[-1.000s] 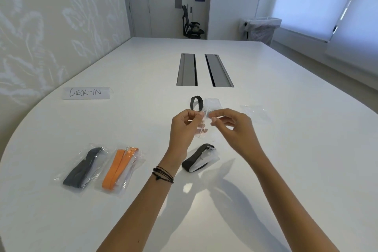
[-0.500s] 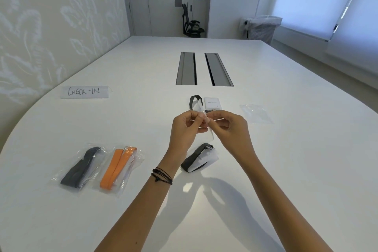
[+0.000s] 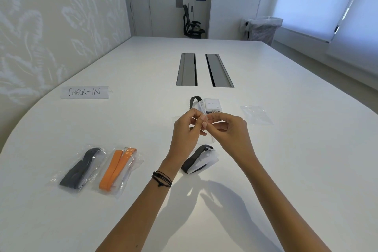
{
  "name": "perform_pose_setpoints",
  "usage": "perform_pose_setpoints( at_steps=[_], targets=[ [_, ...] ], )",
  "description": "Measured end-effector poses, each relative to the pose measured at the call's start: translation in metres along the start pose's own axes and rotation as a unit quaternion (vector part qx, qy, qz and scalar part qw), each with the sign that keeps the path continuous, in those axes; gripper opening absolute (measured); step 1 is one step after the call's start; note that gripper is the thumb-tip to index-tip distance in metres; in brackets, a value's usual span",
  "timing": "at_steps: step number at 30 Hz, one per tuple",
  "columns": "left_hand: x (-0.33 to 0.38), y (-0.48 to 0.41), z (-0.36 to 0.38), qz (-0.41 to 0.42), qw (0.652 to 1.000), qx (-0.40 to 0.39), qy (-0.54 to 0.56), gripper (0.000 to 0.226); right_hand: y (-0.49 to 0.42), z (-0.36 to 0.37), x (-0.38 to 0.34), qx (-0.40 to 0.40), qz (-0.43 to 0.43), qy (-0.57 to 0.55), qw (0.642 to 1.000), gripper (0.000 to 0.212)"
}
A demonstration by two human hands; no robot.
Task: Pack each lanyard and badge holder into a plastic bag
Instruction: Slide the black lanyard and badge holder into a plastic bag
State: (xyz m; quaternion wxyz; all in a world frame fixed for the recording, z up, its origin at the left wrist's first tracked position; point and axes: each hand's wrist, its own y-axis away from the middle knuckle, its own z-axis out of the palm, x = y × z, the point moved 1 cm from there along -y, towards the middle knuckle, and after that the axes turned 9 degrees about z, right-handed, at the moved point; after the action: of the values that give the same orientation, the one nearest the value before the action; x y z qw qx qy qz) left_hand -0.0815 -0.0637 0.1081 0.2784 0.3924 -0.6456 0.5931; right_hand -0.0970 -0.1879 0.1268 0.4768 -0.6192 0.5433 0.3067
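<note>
Two hands meet above the middle of the white table [image 3: 286, 170], fingertips drawn together on the top edge of a clear plastic bag [image 3: 211, 139] that hangs between them. The left hand [image 3: 187, 131] pinches the bag's rim with thumb and forefinger; the right hand [image 3: 231, 129] pinches the same rim from the other side, its other fingers curled in. The bag is so transparent that only its lower corner shows plainly; I cannot tell whether its mouth is parted. A black cord bracelet [image 3: 161, 179] circles the left wrist.

Just under the hands, toward the near edge, a dark grey lanyard folded around a white badge holder [image 3: 199, 161] lies loose on the surface. Just beyond the hands, a second dark lanyard loop [image 3: 194, 101] stands beside a white badge card [image 3: 212, 104], both unbagged. To the right of these, an empty clear bag [image 3: 256, 113] lies flat.

Toward the left near edge sit two filled bags side by side: one with a dark grey lanyard [image 3: 79, 170], one with an orange lanyard [image 3: 117, 168]. Farther up the left edge is a paper sign reading CHECK-IN [image 3: 84, 92]. Two metal cable hatches [image 3: 204, 69] run along the table's centre.
</note>
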Motion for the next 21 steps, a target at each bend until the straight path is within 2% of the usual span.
perform_pose_setpoints(
  at_steps=[21],
  targets=[
    [-0.0014,0.0012,-0.0008,0.050,0.997,-0.038,-0.033,0.018,0.0000,-0.0042,-0.0024,0.021,-0.028,0.028,0.999,0.011]
  ],
)
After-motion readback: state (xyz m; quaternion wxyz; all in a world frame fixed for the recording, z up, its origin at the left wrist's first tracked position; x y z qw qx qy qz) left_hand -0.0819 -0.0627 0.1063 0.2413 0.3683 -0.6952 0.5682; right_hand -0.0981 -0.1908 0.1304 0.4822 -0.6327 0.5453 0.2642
